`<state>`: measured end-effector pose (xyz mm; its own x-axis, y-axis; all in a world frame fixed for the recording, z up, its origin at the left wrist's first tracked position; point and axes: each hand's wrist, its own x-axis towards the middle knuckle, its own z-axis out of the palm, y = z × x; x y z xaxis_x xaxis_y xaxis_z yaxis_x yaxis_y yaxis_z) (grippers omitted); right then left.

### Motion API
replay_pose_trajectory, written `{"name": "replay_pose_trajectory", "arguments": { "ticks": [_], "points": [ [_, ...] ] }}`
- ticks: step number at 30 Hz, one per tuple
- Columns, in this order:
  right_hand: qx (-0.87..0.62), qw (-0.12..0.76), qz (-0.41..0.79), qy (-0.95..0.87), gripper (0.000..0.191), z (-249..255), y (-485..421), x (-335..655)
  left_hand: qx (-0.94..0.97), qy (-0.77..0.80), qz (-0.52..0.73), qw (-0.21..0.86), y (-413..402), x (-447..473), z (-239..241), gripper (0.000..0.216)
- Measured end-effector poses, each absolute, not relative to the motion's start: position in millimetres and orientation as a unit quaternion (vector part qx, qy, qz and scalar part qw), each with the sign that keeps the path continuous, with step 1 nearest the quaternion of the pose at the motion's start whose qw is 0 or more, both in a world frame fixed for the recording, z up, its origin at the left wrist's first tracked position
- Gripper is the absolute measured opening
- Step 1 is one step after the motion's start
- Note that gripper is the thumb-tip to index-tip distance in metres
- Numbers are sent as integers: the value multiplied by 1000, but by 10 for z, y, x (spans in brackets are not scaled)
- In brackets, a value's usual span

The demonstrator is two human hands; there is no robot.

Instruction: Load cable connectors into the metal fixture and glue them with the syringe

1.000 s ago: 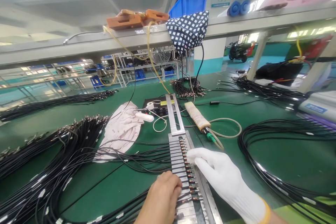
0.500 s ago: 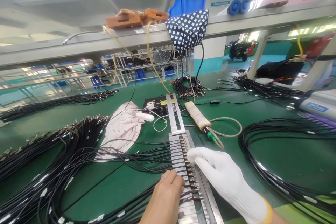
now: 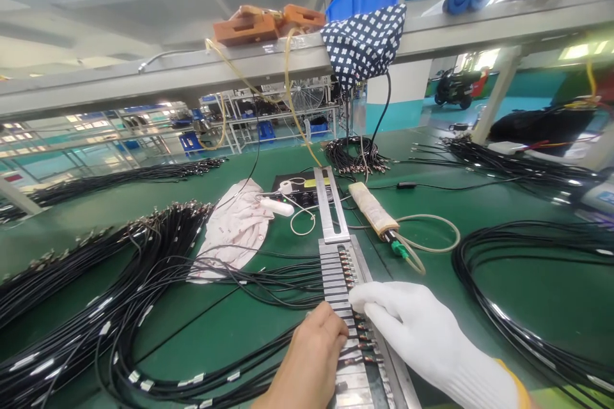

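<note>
My bare left hand [image 3: 311,361] lies with its fingers curled on the left side of a slotted metal fixture [image 3: 336,268], pressing on thin black cables [image 3: 283,281] that lie in its slots. My right hand [image 3: 422,332], in a white glove, rests on the fixture's right side, fingers together over the row of small brass connectors [image 3: 348,265] at the cable ends. What the gloved fingertips pinch, if anything, is hidden.
Large bundles of black cables [image 3: 110,294] cover the green table on the left; coiled cables [image 3: 522,281] lie on the right. Behind the fixture are a white cloth [image 3: 235,223], a black control box [image 3: 297,192], a wrapped tool handle with hose [image 3: 371,208] and an overhead shelf [image 3: 288,64].
The view has shifted a little to the left and down. My gloved right hand has slid slightly nearer along the connector row; my left hand stays on the cables.
</note>
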<state>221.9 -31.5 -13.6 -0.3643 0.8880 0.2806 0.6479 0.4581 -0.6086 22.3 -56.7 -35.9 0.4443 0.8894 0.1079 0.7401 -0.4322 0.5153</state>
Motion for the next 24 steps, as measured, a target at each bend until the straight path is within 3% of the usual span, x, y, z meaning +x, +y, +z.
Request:
{"name": "replay_pose_trajectory", "arguments": {
  "ticks": [4,8,14,19,24],
  "points": [
    [-475,285,184,-812,37,-150,-314,2216,861,486,119,92,-577,257,-429,26],
    [-472,254,154,-830,36,-165,-330,2232,875,474,83,57,-630,243,-406,22],
    [-394,237,87,-884,25,-183,-424,2205,879,464,64,92,-741,138,-410,33],
    [-375,254,7,-891,18,-546,-485,2150,838,525,73,130,-816,171,-672,32],
    [-353,244,9,-903,18,-853,-505,2153,828,529,89,162,-828,170,-777,34]
  ]
}}
